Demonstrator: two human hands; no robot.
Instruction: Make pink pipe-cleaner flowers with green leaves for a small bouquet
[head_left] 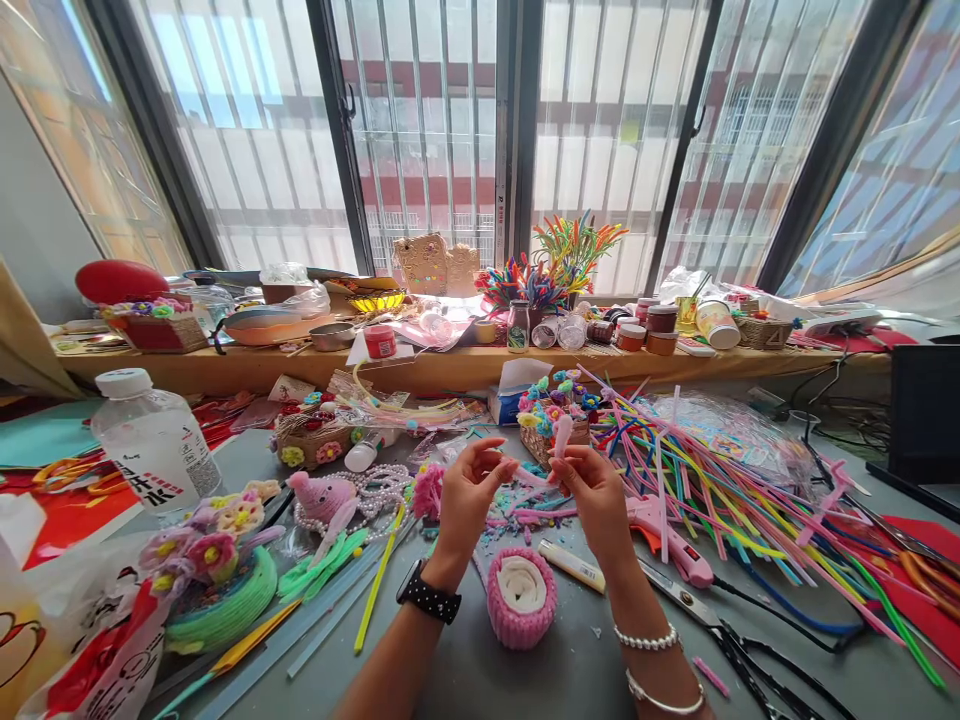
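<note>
Both hands are raised over the middle of the table around a short, bent piece of pale pink pipe cleaner (562, 436). My right hand (595, 490) pinches it between thumb and fingertips, and a fuzzy loop sticks up above the grip. My left hand (474, 492) is closed in a pinch at the left, where a pink strand seems to run toward its fingertips; its exact hold is hard to make out. Between my forearms stands a round pink cup-shaped piece (520, 600) with a rolled white filling. A glue stick tube (571, 567) lies beside it.
Right of me are a pink glue gun (675, 548), scissors (694, 600) and a heap of colourful pipe cleaners (705, 470). To the left stand a water bottle (154, 440) and a green pot of fuzzy flowers (225, 600). Jars (660, 325) line the windowsill.
</note>
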